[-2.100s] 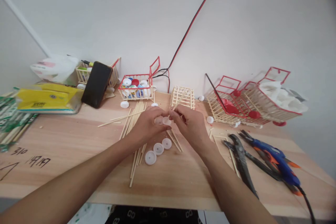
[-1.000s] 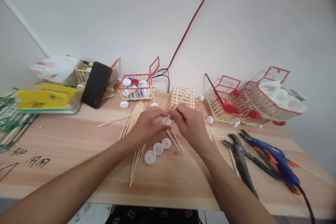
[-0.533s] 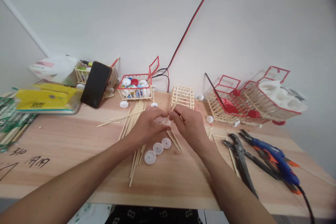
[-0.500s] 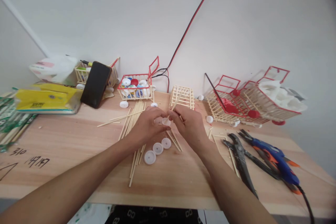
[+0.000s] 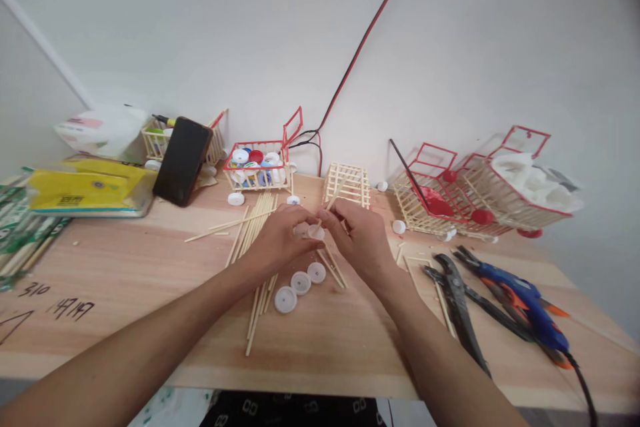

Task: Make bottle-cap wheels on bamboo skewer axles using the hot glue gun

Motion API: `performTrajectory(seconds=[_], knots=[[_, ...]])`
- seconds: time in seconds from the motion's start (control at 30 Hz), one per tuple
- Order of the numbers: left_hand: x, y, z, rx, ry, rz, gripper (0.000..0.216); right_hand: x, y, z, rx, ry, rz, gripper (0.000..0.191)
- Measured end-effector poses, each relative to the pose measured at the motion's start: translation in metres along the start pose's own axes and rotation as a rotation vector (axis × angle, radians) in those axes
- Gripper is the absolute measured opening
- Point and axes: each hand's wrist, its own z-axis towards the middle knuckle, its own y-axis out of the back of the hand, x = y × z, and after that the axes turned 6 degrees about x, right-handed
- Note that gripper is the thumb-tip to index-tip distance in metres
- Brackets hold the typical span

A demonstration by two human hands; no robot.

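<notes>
Three white caps (image 5: 301,283) lie edge to edge in a slanting row on the tabletop (image 5: 350,353) before us; just beyond them we grasp a clear cap (image 5: 316,232) in our left hand (image 5: 285,237), thumb and fingers curled about its edge; with our right hand (image 5: 357,233) we pinch a stick (image 5: 337,192), its lower end at the clear cap, its upper part slanting away from us; we cannot tell whether it passes through. Loose sticks (image 5: 257,220) run partly under our left forearm; beyond the right hand sits a stick frame (image 5: 355,183); to its left we see a cart (image 5: 289,177) heaped with lids (image 5: 256,157), and further left a phone (image 5: 183,160), propped at a tilt; on our right lie black pliers (image 5: 457,293) and a corded blue tool (image 5: 543,323), with red-trimmed carts (image 5: 515,210) behind them.
</notes>
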Motion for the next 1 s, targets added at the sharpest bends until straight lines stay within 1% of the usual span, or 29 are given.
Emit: performTrajectory(seconds=[0.23, 0.47, 0.8, 1.0], knots=[[-0.0032, 0.0001, -0.0004, 0.016, 0.019, 0.020, 0.024, -0.0004, -0.0004, -0.0005, 0.004, -0.008, -0.002, 0.029], [-0.0034, 0.0001, -0.0010, -0.001, 0.001, 0.002, 0.021, -0.0008, -0.0001, -0.0001, 0.027, -0.029, -0.005, 0.027], [-0.0011, -0.0005, -0.0003, -0.002, 0.005, 0.016, 0.024, -0.0001, -0.0007, -0.0007, 0.009, 0.004, 0.003, 0.029], [-0.0004, 0.0006, 0.0001, 0.011, 0.012, 0.010, 0.023, -0.0004, -0.0009, 0.0000, -0.010, -0.006, 0.022, 0.028]])
